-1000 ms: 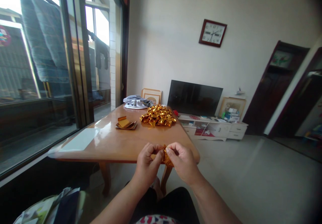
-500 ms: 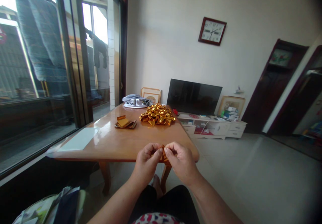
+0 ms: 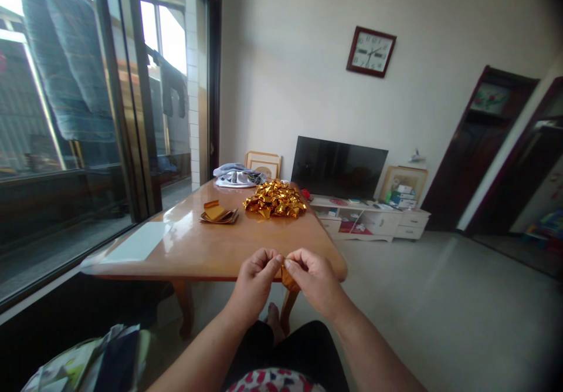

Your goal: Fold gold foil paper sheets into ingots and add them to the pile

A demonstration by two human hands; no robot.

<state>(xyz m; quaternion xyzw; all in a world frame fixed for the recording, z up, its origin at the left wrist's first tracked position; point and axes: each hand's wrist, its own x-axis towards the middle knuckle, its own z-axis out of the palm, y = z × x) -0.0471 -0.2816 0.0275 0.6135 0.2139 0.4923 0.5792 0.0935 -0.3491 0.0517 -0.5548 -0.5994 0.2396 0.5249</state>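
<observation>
My left hand (image 3: 255, 279) and my right hand (image 3: 313, 279) meet in front of me, just before the near edge of a wooden table (image 3: 206, 245). Both pinch a small folded piece of gold foil paper (image 3: 288, 278) between thumbs and fingertips; most of it is hidden by my fingers. On the far half of the table lies a heap of folded gold foil pieces (image 3: 275, 199). Left of the heap sits a small stack of flat gold sheets (image 3: 219, 213).
A white sheet (image 3: 139, 242) lies at the table's left edge beside a glass sliding door (image 3: 65, 134). Folded cloth (image 3: 238, 176) rests at the table's far end. A television (image 3: 338, 168) on a low white cabinet (image 3: 373, 223) stands against the wall. Open tiled floor lies to the right.
My hands stay together on the gold paper, fingers shifting slightly as they work it. The view has drifted a little, so everything sits a bit lower-left in frame.
</observation>
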